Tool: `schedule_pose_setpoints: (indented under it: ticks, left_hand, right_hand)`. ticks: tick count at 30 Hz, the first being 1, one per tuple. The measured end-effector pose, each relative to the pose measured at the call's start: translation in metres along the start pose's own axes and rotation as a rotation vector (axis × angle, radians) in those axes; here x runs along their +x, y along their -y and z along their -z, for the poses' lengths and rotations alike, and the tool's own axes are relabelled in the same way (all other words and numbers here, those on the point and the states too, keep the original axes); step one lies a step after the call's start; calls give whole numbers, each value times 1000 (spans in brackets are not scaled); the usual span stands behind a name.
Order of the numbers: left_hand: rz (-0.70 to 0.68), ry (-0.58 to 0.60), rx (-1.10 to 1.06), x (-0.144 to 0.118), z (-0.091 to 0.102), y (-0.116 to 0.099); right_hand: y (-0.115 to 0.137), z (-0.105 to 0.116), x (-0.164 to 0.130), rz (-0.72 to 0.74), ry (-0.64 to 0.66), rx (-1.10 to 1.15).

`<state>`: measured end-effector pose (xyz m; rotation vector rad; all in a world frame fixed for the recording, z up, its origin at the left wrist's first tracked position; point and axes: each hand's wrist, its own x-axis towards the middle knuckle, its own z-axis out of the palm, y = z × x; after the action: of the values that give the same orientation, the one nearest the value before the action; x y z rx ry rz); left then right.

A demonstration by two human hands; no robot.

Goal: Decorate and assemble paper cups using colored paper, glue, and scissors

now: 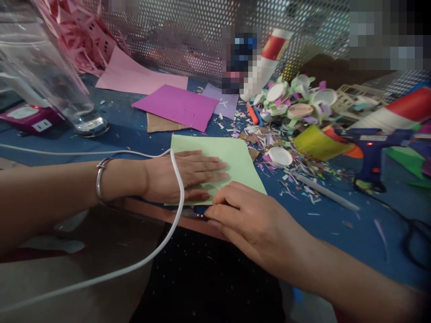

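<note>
My left hand (186, 175) lies flat with fingers stretched out on a sheet of light green paper (235, 154), pressing it to the blue table. A silver bangle circles that wrist. At the near edge of the paper my right hand (251, 217) is closed, its fingers bent round what looks like a small knife (201, 214). Its dark handle has shiny rivets; the rest is mostly hidden by the fingers or blurred. A white cable (180, 188) crosses in front of my left hand.
Paper scraps and white round pieces (279, 157) litter the table's right side. A blue glue gun (372, 148) stands there. Behind the green sheet lie purple paper (178, 105) and pink paper (138, 76). A clear glass (50, 67) and a purple power socket (30, 117) stand left.
</note>
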<state>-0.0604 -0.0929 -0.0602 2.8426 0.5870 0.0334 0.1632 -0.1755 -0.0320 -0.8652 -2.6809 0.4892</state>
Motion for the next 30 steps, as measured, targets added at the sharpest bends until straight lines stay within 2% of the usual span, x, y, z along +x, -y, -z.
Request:
schedule_pose_setpoints:
  ticks: [14, 22, 26, 30]
  left_hand:
    - [1, 10, -36, 1, 2, -1]
    - [-59, 14, 24, -2, 5, 0]
    - [-65, 49, -15, -2, 11, -3]
    - [-107, 37, -55, -2, 11, -2]
  right_hand:
    - [2, -7, 11, 64, -2, 29]
    - [7, -14, 22, 87, -19, -9]
    - [8, -18, 27, 96, 3, -14]
    - [10, -24, 32, 140, -5, -43]
